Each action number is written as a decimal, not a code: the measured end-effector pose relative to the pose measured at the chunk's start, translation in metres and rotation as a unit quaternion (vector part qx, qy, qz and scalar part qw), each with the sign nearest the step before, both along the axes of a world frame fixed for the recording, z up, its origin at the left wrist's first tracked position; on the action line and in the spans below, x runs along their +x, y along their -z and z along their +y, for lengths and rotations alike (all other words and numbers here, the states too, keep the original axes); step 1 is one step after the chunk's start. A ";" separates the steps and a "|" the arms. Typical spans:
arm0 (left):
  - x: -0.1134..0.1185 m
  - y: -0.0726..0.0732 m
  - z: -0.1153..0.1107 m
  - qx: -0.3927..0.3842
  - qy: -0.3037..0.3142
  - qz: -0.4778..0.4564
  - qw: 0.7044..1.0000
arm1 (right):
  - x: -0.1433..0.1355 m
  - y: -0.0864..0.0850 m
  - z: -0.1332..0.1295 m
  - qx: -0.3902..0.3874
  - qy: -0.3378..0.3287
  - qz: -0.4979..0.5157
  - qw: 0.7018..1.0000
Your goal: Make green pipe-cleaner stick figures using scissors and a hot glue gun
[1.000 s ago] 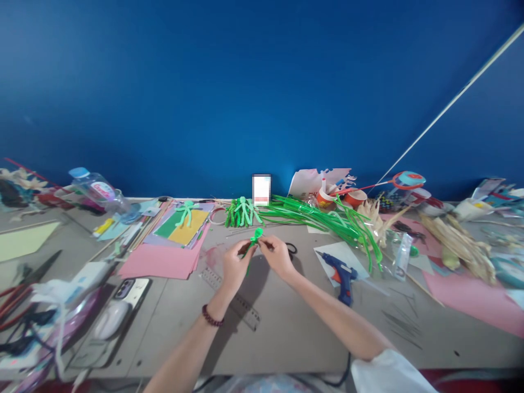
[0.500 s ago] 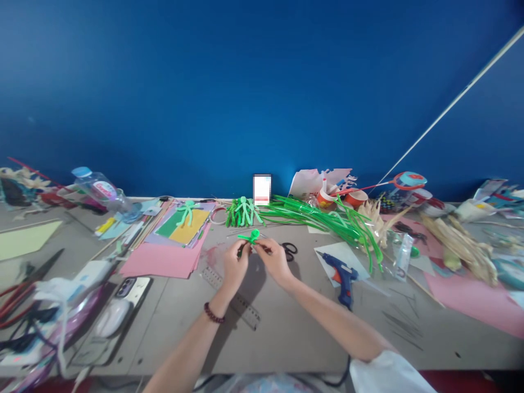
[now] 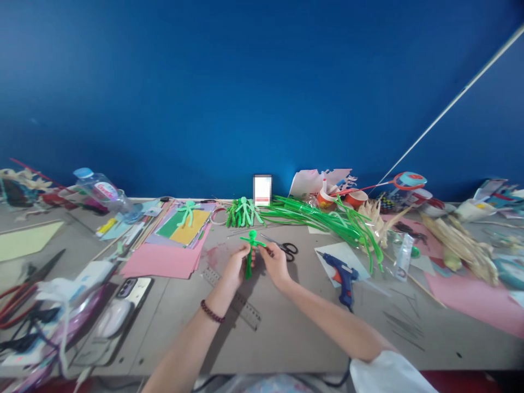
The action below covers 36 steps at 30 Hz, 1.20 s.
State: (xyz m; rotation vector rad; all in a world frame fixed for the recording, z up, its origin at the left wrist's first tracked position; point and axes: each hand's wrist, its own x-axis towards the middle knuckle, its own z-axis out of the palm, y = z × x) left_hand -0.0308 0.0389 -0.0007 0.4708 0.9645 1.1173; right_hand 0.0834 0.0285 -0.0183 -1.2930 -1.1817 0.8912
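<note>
Between my hands is a bright green pipe-cleaner figure (image 3: 252, 240) with a round head, arms out to the sides and legs hanging down together. My left hand (image 3: 238, 263) is closed on its body from the left. The fingertips of my right hand (image 3: 275, 262) pinch its right-side arm. Black-handled scissors (image 3: 289, 251) lie just beyond my right hand. Under my left forearm lies a clear ruler (image 3: 246, 311). More green figures (image 3: 244, 212) stand in a cluster behind my hands, and another figure (image 3: 187, 213) rests on a packet of coloured sheets.
A bundle of green pipe cleaners (image 3: 319, 215) stretches along the back right. On white paper lies a blue glue gun (image 3: 346, 278). Pink paper (image 3: 161, 263), a phone (image 3: 133, 289), a plastic bottle (image 3: 104, 191) and large red-handled scissors (image 3: 24, 289) occupy the left. A bright screen (image 3: 262, 190) stands behind.
The figure has turned more upright, and its legs now show below my left fingers. My right fingers have moved slightly outward to its arm.
</note>
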 end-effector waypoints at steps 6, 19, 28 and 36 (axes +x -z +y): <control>-0.006 -0.003 -0.001 -0.024 0.086 -0.103 0.991 | 0.008 0.005 0.014 -0.023 -0.052 0.040 0.998; -0.009 -0.012 -0.003 0.017 0.123 -0.109 0.986 | 0.016 -0.015 0.021 -0.057 -0.202 0.172 0.962; -0.017 -0.011 -0.003 -0.017 0.219 -0.186 0.958 | 0.021 -0.020 0.018 -0.055 -0.264 0.210 0.940; -0.007 -0.013 -0.005 0.101 0.097 0.047 0.989 | 0.015 -0.012 0.022 -0.082 -0.165 0.232 0.955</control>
